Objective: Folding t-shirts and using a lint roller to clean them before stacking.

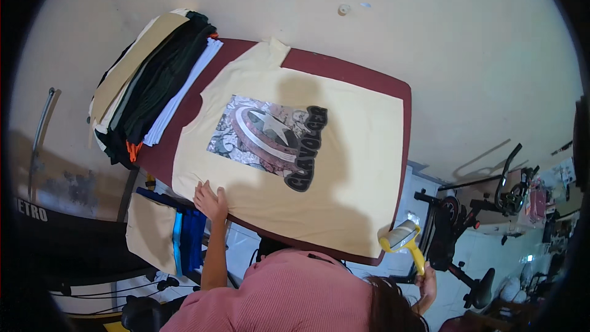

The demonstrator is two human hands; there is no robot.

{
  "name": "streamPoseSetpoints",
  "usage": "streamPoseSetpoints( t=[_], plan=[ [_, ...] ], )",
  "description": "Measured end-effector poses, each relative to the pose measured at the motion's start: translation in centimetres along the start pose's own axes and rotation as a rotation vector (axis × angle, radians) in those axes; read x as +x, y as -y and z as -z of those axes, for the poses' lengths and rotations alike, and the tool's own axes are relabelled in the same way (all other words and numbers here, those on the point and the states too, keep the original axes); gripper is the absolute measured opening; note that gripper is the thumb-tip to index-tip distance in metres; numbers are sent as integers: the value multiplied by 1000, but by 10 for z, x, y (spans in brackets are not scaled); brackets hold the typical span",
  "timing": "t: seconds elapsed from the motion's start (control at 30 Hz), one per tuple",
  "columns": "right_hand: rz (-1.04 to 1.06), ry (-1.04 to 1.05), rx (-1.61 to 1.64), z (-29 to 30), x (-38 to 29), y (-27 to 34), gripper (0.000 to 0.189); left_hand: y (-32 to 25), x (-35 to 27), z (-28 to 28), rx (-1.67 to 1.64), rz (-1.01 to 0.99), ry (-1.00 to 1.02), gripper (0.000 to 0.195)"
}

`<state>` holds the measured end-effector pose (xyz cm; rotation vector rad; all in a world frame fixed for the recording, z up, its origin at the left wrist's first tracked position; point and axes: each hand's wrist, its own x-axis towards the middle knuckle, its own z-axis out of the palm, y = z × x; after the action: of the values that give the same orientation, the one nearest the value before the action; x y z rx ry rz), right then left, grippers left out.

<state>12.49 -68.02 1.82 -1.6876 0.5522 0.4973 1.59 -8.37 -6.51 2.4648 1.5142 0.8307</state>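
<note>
A cream T-shirt (359, 147) lies spread on a dark red tabletop (350, 67), its neckline towards the left. On it is a print (267, 136) of a round shield with a star, with dark lettering alongside. My left hand (211, 200) rests with spread fingers on the shirt's near left part, by the sleeve at the table edge. In my right hand (428, 283) is the yellow handle of a lint roller (400, 236). Its roller head overlaps the near right corner of shirt and table in view; whether it touches the cloth I cannot tell.
Folded clothes (156, 83) are stacked at the table's left end. More folded garments (154, 228), beige and blue, sit lower, left of my forearm. An exercise bike (456, 226) stands on the tiled floor at right. A wall (415, 14) rises behind the table.
</note>
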Motion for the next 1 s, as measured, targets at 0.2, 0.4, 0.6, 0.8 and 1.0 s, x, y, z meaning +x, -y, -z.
streamPoseSetpoints(
  t=[0.2,0.4,0.6,0.8,1.0],
  plan=[
    [187,251,-228,-95,97,98,42,-1,1,1,17,29,20,44],
    [211,532,-318,-339,186,195,43,1,1,0,7,66,61,45],
    [61,762,-226,-583,186,248,52,11,9,14,-28,-12,124,44],
    [80,616,-167,-664,164,237,55,67,73,20,-345,68,194,27],
    [152,653,-219,-495,154,182,38,113,177,-2,-380,-67,38,20]
  ],
)
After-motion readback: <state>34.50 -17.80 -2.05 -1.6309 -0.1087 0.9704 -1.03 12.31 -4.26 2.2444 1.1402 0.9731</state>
